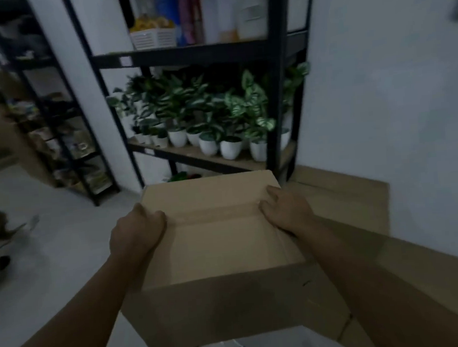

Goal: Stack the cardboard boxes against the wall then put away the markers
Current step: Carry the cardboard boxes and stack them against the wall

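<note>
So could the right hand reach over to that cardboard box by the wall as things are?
Probably not yet. The right hand grips the rim of the open box, as does the left hand. The cardboard box by the wall lies just beyond it with nothing between, so a freed hand likely could.

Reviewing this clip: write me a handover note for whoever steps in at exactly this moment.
Left hand grips the left rim of the open cardboard box; right hand grips its right rim. The box is carried in the air, open top up, nothing visible inside.
Other cardboard boxes already lie against the white wall on the right, beside the black shelf of potted plants.
Left to do: set this box on that pile, then put away the markers, which are not in view.
</note>
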